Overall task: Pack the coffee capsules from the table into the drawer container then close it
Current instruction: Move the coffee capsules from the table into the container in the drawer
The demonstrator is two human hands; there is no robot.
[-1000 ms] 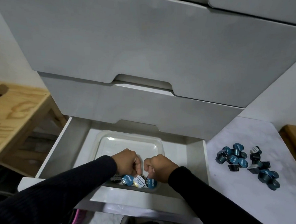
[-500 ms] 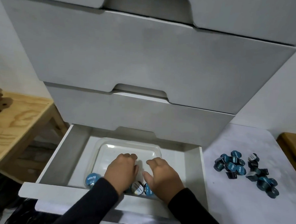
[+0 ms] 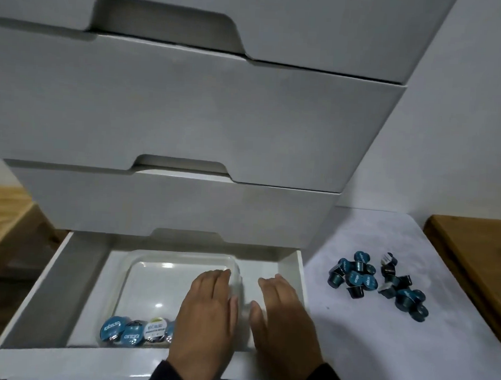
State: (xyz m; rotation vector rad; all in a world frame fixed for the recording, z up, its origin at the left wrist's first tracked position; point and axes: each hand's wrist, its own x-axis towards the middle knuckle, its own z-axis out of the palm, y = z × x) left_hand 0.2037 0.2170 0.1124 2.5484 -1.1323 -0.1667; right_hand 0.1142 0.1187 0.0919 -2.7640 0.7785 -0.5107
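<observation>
Coffee capsules, small blue foil-topped pods (image 3: 376,283), lie heaped on the white surface (image 3: 351,340); a few sit inside the clear plastic container (image 3: 182,257) within the open white drawer (image 3: 299,279). Left hand (image 3: 208,309) and right hand (image 3: 280,310) hover flat, grip wide, empty, likely between loads.

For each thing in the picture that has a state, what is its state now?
bottom drawer: pulled open
clear container: open, few capsules inside
capsules in container: lying along near wall
capsules on table: loose pile, unpacked
left hand: flat, empty
right hand: flat, empty
upper drawers: closed
</observation>
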